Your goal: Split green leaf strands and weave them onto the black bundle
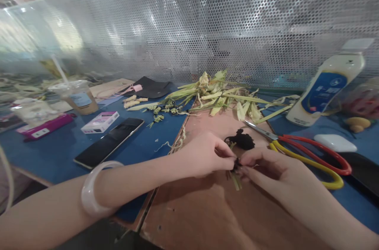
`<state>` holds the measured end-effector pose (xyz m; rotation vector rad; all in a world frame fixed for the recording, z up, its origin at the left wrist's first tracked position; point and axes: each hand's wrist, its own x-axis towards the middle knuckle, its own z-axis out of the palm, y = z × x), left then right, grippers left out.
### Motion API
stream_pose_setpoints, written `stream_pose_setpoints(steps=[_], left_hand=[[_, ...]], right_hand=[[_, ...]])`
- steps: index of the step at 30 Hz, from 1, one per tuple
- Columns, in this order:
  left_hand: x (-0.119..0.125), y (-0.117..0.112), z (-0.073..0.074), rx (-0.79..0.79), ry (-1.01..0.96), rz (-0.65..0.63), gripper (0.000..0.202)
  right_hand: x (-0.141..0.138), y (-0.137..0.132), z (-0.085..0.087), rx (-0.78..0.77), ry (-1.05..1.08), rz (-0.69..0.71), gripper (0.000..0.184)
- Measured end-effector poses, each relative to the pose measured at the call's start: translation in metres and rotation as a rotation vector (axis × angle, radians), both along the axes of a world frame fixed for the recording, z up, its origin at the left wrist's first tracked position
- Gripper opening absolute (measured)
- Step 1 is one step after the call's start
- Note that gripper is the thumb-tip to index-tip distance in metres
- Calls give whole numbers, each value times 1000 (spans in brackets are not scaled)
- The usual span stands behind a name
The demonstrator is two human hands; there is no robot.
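Note:
Over the brown board, my left hand [209, 155] and my right hand [269, 169] meet, each in a pinch. Between their fingertips is a small bundle of plant strips [236, 181], pale green at the lower end and dark where the fingers grip it. Its upper part is mostly covered by my fingers. Just behind the fingertips sits a black crumpled clump [243, 139]; I cannot tell whether it joins the bundle. To the right lie scissors [308, 155] with one red and one yellow handle, their blades pointing toward the back left.
Dry green husks [225, 96] are heaped behind my hands. A white bottle with a blue label [325, 88] stands at the right, near a white case [335, 143]. At the left are a phone [109, 142], a small box [100, 122] and a drink cup [79, 98]. A perforated metal screen [189, 25] closes the back.

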<state>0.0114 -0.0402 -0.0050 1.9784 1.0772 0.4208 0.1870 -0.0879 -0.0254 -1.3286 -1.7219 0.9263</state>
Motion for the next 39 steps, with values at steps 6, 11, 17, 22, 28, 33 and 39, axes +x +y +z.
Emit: stream_pose_setpoints(steps=[6, 11, 17, 22, 28, 33, 39], left_hand=[[-1, 1, -3, 9, 13, 1, 25], [0, 0, -1, 9, 34, 19, 27], [1, -1, 1, 45, 35, 11, 23], [1, 0, -1, 44, -8, -18, 20], [1, 0, -3, 45, -8, -10, 20], [1, 0, -2, 46, -2, -22, 18], [1, 0, 1, 59, 48, -38, 18]], right_hand=[[-2, 1, -1, 109, -127, 11, 9], [-1, 2, -7, 122, -227, -5, 8], [-5, 2, -9, 161, -328, -92, 3], [-11, 2, -6, 144, -396, -135, 4], [-18, 1, -4, 295, -574, -213, 12], [-21, -1, -2, 395, -679, -192, 10], [-22, 1, -2, 551, -749, -138, 6]])
